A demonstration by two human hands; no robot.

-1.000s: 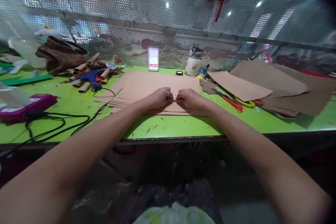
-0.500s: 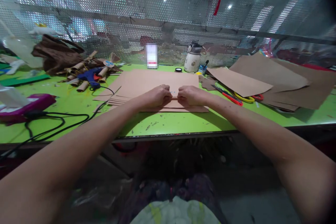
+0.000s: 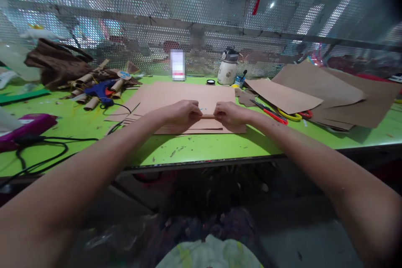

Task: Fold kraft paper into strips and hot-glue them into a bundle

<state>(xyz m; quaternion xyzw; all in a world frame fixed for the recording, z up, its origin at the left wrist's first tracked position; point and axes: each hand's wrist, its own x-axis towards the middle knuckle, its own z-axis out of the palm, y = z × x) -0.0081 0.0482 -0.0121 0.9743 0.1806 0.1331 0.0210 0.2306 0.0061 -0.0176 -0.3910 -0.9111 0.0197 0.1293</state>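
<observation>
My left hand [image 3: 184, 112] and my right hand [image 3: 228, 113] rest side by side on a large brown cardboard sheet [image 3: 185, 94] lying flat on the green table [image 3: 204, 148]. Both hands are closed, fingers curled, pinching a thin rolled strip of brown cardboard [image 3: 207, 115] between them. The strip spans the small gap from one hand to the other. Narrow cut strips of the same cardboard lie at the sheet's near edge.
A blue glue gun [image 3: 99, 90] with paper rolls and black cables [image 3: 40, 150] lie at the left. Scissors with yellow and red handles [image 3: 287, 115] lie at the right beside loose brown sheets [image 3: 317, 90]. A white jar [image 3: 226, 71] stands at the back against a perforated metal screen.
My hands have drawn slightly apart, so more of the rolled strip shows between them. The view has tilted a little; the table's things have not moved.
</observation>
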